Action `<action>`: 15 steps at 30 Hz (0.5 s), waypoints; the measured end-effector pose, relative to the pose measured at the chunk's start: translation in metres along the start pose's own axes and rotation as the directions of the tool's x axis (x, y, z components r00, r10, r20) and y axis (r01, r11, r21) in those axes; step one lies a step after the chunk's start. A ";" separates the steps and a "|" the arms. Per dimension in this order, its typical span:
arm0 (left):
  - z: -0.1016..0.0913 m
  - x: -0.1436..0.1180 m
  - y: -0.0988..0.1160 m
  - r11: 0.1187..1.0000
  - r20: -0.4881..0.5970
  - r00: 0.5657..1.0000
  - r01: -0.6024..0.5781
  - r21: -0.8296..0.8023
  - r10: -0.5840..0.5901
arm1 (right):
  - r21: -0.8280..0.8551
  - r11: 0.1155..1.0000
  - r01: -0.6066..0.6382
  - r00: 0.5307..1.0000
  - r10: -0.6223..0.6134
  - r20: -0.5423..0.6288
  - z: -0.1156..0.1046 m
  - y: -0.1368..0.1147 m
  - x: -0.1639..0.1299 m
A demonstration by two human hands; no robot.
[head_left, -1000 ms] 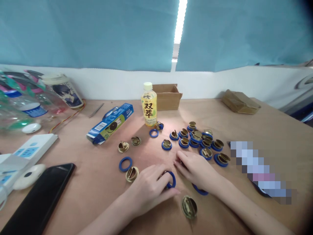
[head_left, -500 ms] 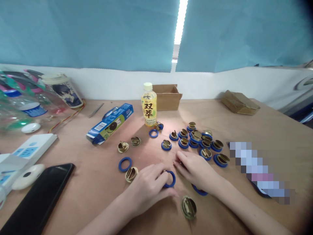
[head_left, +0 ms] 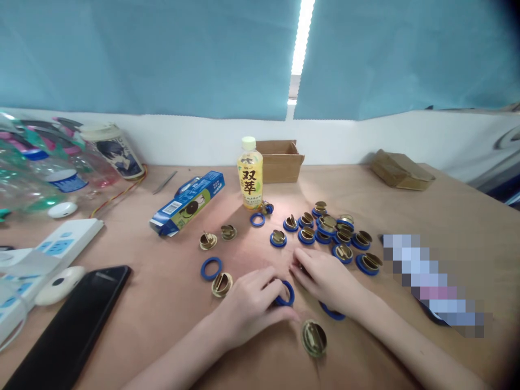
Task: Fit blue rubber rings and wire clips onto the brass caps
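Observation:
My left hand [head_left: 254, 303] is closed round a blue ring [head_left: 291, 293], which stands tilted at its fingertips. My right hand [head_left: 325, 276] is pinched on a brass round fitting, mostly hidden by the fingers. Another blue ring [head_left: 333, 313] lies partly under the right wrist. Between my forearms rests a brass round fitting [head_left: 314, 338] with a raised flap. Left of my left hand are a similar fitting [head_left: 221, 284] and a loose blue ring [head_left: 211, 268]. Beyond my right hand sit several brass fittings with blue rings round their bases [head_left: 307, 235].
A yellow drink bottle [head_left: 250, 176] stands before an open cardboard box [head_left: 280, 162]. A blue carton [head_left: 187, 206] lies to its left. At the left are a black phone [head_left: 73, 325], a power strip [head_left: 57, 249] and plastic bottles [head_left: 67, 179]. A brown paper packet [head_left: 402, 170] sits back right.
The whole view has shifted slightly, with things a little further right. Both hands keep nearly the same pose; the blue ring is still in my left hand.

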State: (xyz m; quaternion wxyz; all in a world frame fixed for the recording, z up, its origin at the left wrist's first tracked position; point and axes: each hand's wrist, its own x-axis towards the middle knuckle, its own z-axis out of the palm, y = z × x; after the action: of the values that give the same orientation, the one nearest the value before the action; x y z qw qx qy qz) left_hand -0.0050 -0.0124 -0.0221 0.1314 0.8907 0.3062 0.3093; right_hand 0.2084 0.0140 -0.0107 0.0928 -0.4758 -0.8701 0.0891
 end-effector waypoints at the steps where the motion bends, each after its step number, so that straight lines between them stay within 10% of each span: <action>1: 0.001 0.000 0.001 1.000 -0.005 1.000 0.007 -0.006 -0.007 | 0.002 1.000 0.000 1.000 0.000 -0.006 0.001 0.000 0.000; 15: -0.011 -0.021 0.012 0.989 0.058 0.987 0.149 0.002 -0.149 | -0.018 0.999 0.031 0.999 -0.031 -0.021 0.002 0.001 -0.003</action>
State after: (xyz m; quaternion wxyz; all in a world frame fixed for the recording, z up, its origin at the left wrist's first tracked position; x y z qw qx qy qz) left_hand -0.0195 -0.0344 -0.0179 0.1640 0.8737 0.3676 0.2733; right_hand 0.2106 0.0117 -0.0128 0.0992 -0.4641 -0.8770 0.0749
